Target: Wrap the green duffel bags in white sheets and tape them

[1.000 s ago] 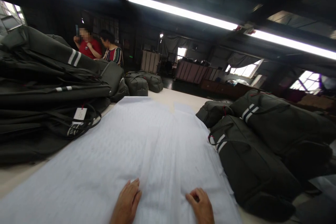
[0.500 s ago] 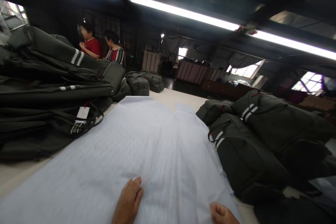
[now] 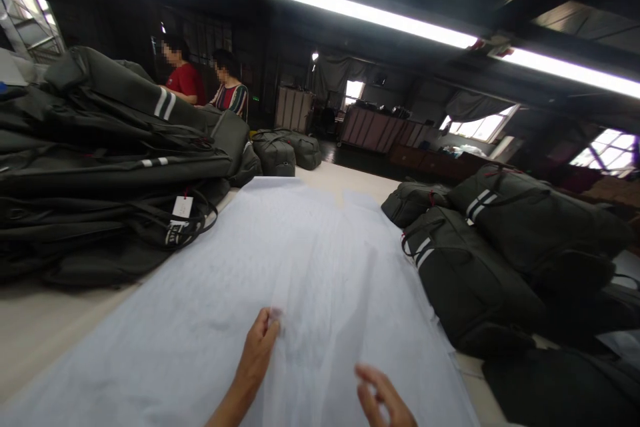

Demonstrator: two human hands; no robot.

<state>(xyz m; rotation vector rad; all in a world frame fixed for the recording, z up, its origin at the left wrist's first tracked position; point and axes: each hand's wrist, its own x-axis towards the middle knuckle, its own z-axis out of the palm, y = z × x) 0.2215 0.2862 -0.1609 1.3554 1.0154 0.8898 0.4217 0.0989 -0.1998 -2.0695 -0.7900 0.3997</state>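
A stack of thin, white, see-through sheets [image 3: 240, 267] stretches away along the table in front of me. My left hand [image 3: 260, 340] is closed in a pinch, with a lifted fold of the top sheet over its fingertips. To the right, above the same sheets, my right hand [image 3: 383, 400] has its fingers curved and apart, slightly blurred, and nothing shows between them. Whether it touches the sheet I cannot tell. Soft creases run lengthwise between the two hands.
Dark green bags [image 3: 120, 173] with white stripes are heaped on the left, one bearing a white tag [image 3: 183, 207]. More bags [image 3: 475, 273] line the right side. Two people [image 3: 187, 83] are beyond the left heap. Part of the pale tabletop [image 3: 333, 180] shows at the far end.
My left hand has gone from lying flat on the sheet to pinching a fold of it. The right hand has moved left and its curled fingers have parted. The view has shifted slightly.
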